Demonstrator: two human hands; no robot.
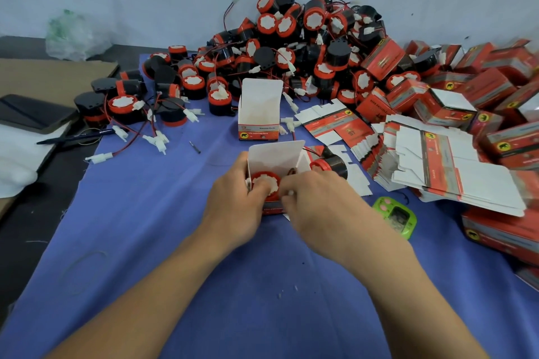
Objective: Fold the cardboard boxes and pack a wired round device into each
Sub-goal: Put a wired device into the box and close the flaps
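An open red-and-white cardboard box (274, 156) stands on the blue cloth with its lid flap up. A round red-and-black device (264, 181) sits inside it, white face up. My left hand (236, 207) grips the box's left side, thumb pressing on the device. My right hand (315, 201) pinches the device's white connector at the box's right edge. A second folded box (259, 109) stands open behind. One loose device (331, 165) lies to the right of the held box. A large pile of devices (291, 46) fills the back.
Flat unfolded box blanks (455, 172) are stacked at the right, closed packed boxes (478, 87) behind them. A green timer (395, 217) lies beside my right wrist. A phone (32, 112), a pen (75, 137) and brown cardboard (52, 76) lie at the left.
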